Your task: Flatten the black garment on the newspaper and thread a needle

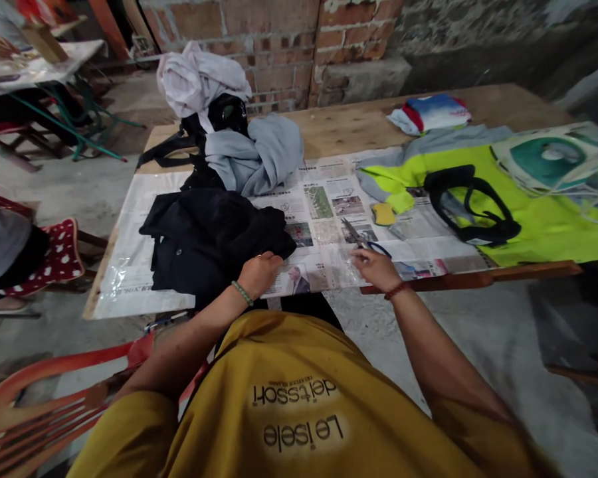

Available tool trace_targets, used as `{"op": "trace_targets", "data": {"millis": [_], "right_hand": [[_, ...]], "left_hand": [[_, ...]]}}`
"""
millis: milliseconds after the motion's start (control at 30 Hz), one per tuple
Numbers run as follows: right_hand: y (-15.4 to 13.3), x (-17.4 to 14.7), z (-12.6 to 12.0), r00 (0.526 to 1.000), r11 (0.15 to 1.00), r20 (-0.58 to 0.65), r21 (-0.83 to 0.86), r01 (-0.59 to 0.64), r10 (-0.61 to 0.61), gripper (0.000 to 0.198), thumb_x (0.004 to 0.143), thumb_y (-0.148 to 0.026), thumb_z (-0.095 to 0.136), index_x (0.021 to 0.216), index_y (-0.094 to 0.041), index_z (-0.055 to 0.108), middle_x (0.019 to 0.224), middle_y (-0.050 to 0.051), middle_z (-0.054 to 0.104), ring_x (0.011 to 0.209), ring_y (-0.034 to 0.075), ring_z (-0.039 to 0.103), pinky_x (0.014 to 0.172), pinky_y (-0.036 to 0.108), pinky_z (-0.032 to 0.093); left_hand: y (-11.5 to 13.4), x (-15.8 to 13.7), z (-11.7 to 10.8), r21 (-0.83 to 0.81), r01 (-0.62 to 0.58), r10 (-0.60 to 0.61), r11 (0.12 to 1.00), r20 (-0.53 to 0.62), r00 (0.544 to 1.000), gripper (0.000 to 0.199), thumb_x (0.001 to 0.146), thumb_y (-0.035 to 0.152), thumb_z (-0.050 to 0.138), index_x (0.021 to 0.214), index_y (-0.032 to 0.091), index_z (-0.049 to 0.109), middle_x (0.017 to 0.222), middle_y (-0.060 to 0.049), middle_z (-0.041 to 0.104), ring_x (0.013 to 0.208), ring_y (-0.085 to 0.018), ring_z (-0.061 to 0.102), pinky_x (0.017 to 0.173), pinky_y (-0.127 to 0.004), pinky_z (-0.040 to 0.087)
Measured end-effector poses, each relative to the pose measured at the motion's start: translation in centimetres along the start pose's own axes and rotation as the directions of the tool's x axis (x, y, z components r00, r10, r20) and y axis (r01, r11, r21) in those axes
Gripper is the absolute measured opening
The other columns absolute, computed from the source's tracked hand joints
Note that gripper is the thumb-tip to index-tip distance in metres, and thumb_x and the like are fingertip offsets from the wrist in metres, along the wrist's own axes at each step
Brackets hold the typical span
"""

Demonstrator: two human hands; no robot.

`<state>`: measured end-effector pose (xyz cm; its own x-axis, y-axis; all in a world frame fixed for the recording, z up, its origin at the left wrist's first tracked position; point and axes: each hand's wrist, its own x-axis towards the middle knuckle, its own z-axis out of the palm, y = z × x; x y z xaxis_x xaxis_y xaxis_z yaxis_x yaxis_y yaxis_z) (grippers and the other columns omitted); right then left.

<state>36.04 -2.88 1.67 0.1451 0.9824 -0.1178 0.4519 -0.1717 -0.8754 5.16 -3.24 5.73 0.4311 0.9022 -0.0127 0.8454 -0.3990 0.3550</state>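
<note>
Dark garment (204,232) left of centre in the frame, lying on newspaper sheets (323,275): near-black cloth, matt, crumpled into loose folds; flatter toward its left side, bunched more thickly at right. Small round button (179,252) visible on the flatter part. Grey cloth (274,149) heaped just above it. Left hand (260,273), lower centre, at garment's lower right edge, fingers drawn together against the cloth; cannot tell how firm the hold. Right hand (376,269), right of centre, fingers curled, beside scissors (363,239); cannot tell whether it grips them
</note>
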Motion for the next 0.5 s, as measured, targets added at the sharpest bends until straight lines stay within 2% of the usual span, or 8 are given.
{"op": "trace_targets", "data": {"millis": [67, 133, 200, 267, 300, 367, 400, 500], "right_hand": [[-1.2, -0.4, 0.5, 0.993, 0.988, -0.065, -0.128, 0.085, -0.094, 0.023, 0.065, -0.031, 0.07, 0.086, -0.022, 0.07, 0.098, 0.009, 0.068, 0.082, 0.024, 0.063, 0.074, 0.037, 0.052], [-3.0, -1.2, 1.5, 0.995, 0.995, -0.025, -0.053, 0.09, -0.091, 0.032, 0.07, -0.033, 0.067, 0.099, -0.021, 0.068, 0.105, 0.01, 0.067, 0.078, 0.022, 0.064, 0.067, 0.035, 0.053], [-5.0, -2.2, 3.0, 0.981, 0.989, 0.194, 0.146, -0.033, 0.004, 0.039, 0.075, -0.041, 0.062, 0.108, -0.02, 0.063, 0.088, 0.007, 0.069, 0.058, 0.016, 0.061, 0.046, 0.028, 0.047], [-6.6, -3.1, 4.8, 0.887, 0.925, 0.458, 0.31, -0.218, 0.055, 0.042, 0.076, -0.047, 0.061, 0.108, -0.018, 0.061, 0.067, 0.002, 0.066, 0.044, 0.013, 0.056, 0.034, 0.021, 0.036], [-7.1, -3.5, 5.6, 0.833, 0.885, 0.55, 0.358, -0.298, 0.058, 0.043, 0.076, -0.05, 0.061, 0.104, -0.017, 0.061, 0.057, 0.0, 0.062, 0.04, 0.012, 0.053, 0.031, 0.019, 0.032], [-7.6, -4.0, 7.0, 0.757, 0.813, 0.652, 0.417, -0.406, 0.044, 0.043, 0.075, -0.053, 0.061, 0.097, -0.016, 0.062, 0.044, -0.004, 0.054, 0.034, 0.01, 0.049, 0.029, 0.017, 0.028], [-7.6, -4.1, 7.6, 0.738, 0.784, 0.674, 0.438, -0.439, 0.036, 0.042, 0.074, -0.053, 0.063, 0.094, -0.016, 0.062, 0.041, -0.005, 0.051, 0.032, 0.01, 0.047, 0.028, 0.017, 0.028], [-7.2, -4.2, 8.8, 0.738, 0.71, 0.674, 0.504, -0.492, 0.032, 0.035, 0.069, -0.045, 0.07, 0.088, -0.016, 0.063, 0.042, -0.005, 0.053, 0.032, 0.009, 0.048, 0.028, 0.017, 0.03]], "left_hand": [[0.5, -0.3, 0.2, 0.151, -0.134, 0.139, 0.98, -0.028, 0.99, 0.027, 0.089, 0.013, 0.041, 0.088, 0.017, 0.067, 0.098, -0.009, 0.065, 0.079, -0.017, 0.061, 0.067, -0.026, 0.048], [1.3, -0.5, 0.5, 0.214, -0.278, 0.306, 0.936, -0.107, 0.946, 0.025, 0.091, 0.015, 0.042, 0.089, 0.017, 0.067, 0.107, -0.009, 0.064, 0.084, -0.017, 0.061, 0.073, -0.027, 0.051], [2.0, -0.6, 1.0, 0.253, -0.392, 0.446, 0.884, -0.209, 0.87, 0.023, 0.092, 0.018, 0.044, 0.089, 0.017, 0.067, 0.113, -0.01, 0.062, 0.087, -0.018, 0.061, 0.076, -0.029, 0.052], [2.6, -0.6, 1.7, 0.27, -0.455, 0.523, 0.849, -0.309, 0.794, 0.022, 0.093, 0.019, 0.045, 0.088, 0.016, 0.066, 0.117, -0.011, 0.06, 0.092, -0.018, 0.061, 0.079, -0.031, 0.054], [2.8, -0.6, 2.2, 0.263, -0.471, 0.539, 0.842, -0.354, 0.764, 0.022, 0.093, 0.019, 0.044, 0.088, 0.015, 0.066, 0.119, -0.012, 0.059, 0.096, -0.019, 0.061, 0.082, -0.032, 0.054], [2.8, -0.5, 3.0, 0.231, -0.483, 0.534, 0.844, -0.43, 0.728, 0.021, 0.093, 0.02, 0.044, 0.091, 0.015, 0.065, 0.12, -0.012, 0.058, 0.104, -0.02, 0.059, 0.087, -0.034, 0.054], [2.7, -0.6, 3.4, 0.216, -0.484, 0.525, 0.848, -0.461, 0.715, 0.021, 0.093, 0.02, 0.045, 0.092, 0.015, 0.065, 0.12, -0.013, 0.058, 0.108, -0.021, 0.058, 0.089, -0.036, 0.053], [2.1, -0.8, 4.2, 0.199, -0.493, 0.518, 0.847, -0.519, 0.68, 0.017, 0.092, 0.021, 0.048, 0.092, 0.014, 0.064, 0.12, -0.013, 0.058, 0.115, -0.023, 0.055, 0.092, -0.037, 0.053]]}}
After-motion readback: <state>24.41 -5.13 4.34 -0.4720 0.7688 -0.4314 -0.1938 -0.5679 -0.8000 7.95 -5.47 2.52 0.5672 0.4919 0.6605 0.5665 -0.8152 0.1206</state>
